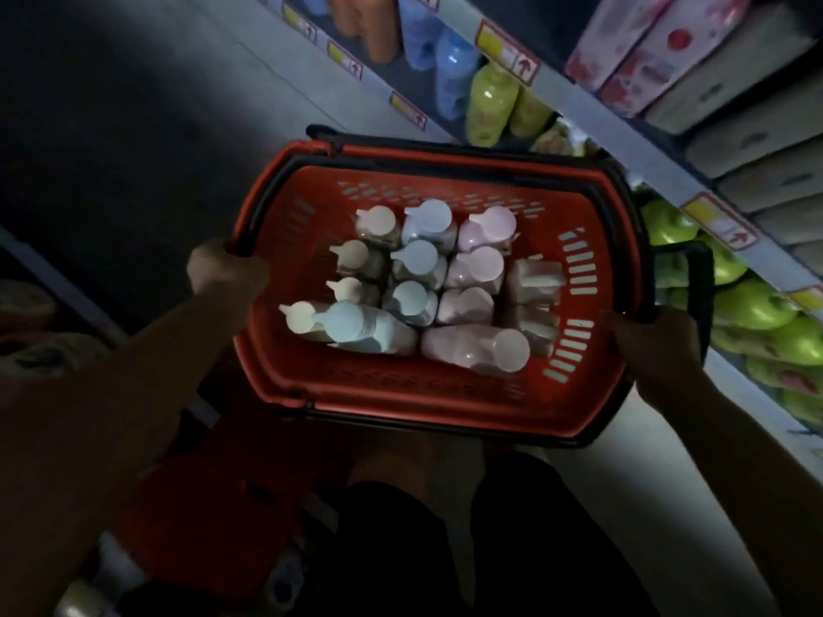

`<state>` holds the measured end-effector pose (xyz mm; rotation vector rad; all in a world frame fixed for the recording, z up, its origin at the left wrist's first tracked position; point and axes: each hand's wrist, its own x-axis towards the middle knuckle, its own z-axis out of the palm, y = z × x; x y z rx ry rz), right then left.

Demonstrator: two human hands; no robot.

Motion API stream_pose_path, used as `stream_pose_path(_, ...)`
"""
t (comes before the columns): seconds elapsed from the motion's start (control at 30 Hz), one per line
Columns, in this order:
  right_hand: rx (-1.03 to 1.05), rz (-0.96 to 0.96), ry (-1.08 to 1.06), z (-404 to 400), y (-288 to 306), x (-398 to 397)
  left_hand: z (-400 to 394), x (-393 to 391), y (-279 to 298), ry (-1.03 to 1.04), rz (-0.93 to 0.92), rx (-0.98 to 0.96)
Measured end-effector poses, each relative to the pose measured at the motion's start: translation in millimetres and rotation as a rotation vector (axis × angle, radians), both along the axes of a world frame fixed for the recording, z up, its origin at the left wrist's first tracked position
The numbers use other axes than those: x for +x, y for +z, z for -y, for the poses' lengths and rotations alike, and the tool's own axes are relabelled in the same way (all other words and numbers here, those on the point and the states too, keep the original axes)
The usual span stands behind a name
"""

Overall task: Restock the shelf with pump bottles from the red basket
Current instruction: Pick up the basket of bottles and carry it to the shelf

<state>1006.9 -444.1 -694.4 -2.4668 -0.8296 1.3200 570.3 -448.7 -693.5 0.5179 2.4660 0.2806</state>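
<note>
A red basket [285, 242] with black handles is held in the air over a dim aisle floor. Several pump bottles stand inside it, with cream, blue [421, 256] and pink [483, 264] caps; two lie on their sides along the near wall. My left hand [227, 271] grips the basket's left rim. My right hand [654, 340] grips the right rim beside the folded black handle. The shelf [592, 109] runs diagonally along the right.
Green bottles [752, 305], yellow-green bottles [490, 104], blue and orange ones fill the shelf's lower tiers, with pink and white boxes [659, 51] above. Price tags line the shelf edges. Another red object [213, 505] sits low at the left near my legs.
</note>
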Motion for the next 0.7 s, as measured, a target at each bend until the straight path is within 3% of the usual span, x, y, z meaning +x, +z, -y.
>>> stream_pose_path(0.43,-0.027,-0.065,-0.164,-84,-26,-90,-126,-78,-27,-0.01,0.103,0.012)
stream_pose_path(0.7,-0.064,-0.102,-0.187,-134,-54,-123,-180,-105,-45,-0.034,0.04,0.033)
